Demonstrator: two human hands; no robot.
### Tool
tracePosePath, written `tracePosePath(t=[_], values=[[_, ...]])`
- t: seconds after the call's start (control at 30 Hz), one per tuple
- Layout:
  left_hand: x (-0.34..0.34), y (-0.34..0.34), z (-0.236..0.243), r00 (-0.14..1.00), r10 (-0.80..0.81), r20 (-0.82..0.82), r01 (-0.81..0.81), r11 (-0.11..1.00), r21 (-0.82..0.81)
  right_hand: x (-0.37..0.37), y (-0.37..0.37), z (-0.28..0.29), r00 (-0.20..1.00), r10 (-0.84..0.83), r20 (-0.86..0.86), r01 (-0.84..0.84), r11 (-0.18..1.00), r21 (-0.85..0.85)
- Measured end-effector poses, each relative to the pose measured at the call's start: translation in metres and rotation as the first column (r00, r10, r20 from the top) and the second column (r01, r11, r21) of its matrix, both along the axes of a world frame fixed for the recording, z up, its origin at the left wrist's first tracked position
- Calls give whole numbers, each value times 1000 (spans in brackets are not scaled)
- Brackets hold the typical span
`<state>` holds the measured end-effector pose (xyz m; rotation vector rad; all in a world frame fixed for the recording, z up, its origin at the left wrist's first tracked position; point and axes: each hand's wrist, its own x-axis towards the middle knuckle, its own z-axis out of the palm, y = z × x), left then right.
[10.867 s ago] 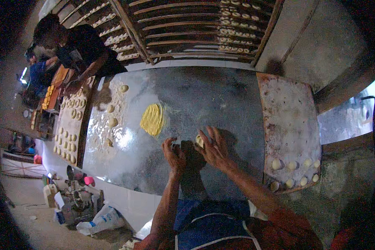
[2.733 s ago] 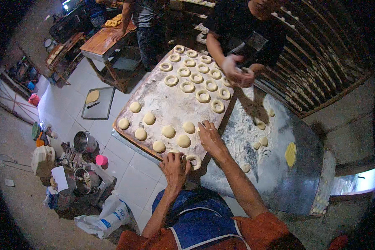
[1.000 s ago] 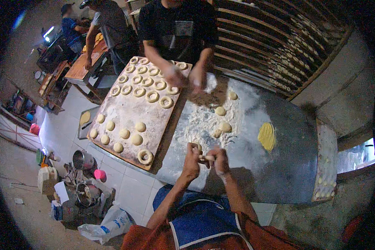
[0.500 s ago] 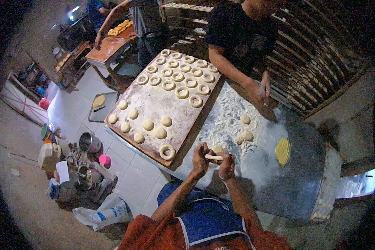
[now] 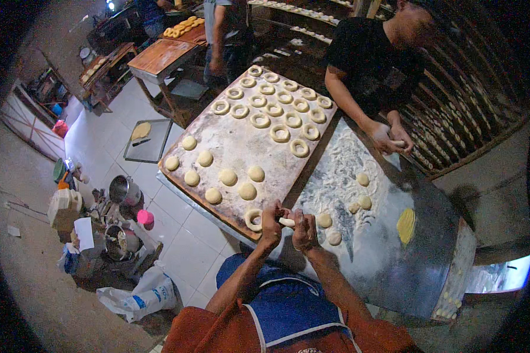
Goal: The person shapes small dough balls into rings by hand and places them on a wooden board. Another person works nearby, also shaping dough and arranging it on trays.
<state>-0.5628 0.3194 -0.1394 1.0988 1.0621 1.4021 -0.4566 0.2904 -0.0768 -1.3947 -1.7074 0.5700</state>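
Observation:
My left hand [image 5: 272, 222] and my right hand [image 5: 303, 230] are closed on a pale dough piece [image 5: 287, 222] stretched between them, at the near right corner of a floured wooden board [image 5: 235, 144]. Beside my left hand lies a dough ring [image 5: 253, 220]. The board carries several rings [image 5: 280, 133] in its far part and several flat rounds [image 5: 228, 176] in its near part. Right of my right hand, dough balls [image 5: 324, 220] sit on the grey, floured table [image 5: 415, 270], with a yellow dough-like patch [image 5: 405, 226] farther right.
A co-worker [image 5: 365, 70] works across the table, hands on dough; others [image 5: 224, 35] stand behind. At left are a wooden side table [image 5: 159, 59], a tray [image 5: 147, 150], pots [image 5: 123, 191] and a white sack [image 5: 141, 297]. Racks [image 5: 465, 129] of shaped dough line the back.
Since half a second ago my hands, still holding dough, have moved closer to the board's corner ring. A second ago they were lower on the table. The co-worker's hands have moved off the board's edge rightward.

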Motion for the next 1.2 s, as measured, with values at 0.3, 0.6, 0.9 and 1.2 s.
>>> tracePosePath(t=[0.3, 0.6, 0.9, 1.2], values=[[-90, -8, 3, 952, 60, -299, -45, 997, 54, -74, 18, 15, 966, 237, -103, -250, 958, -143], [-146, 13, 32, 815, 277, -509, -338, 941, -29, -103, 43, 16, 955, 188, -229, -266, 885, -383], [-152, 17, 41, 329, 221, -918, -263, 955, 136, -94, 87, -8, 888, 288, 358, -338, 937, 84], [-191, 32, 38, 115, 198, -973, -136, 974, 182, -65, 118, -45, 879, 456, 140, -386, 852, -354]])
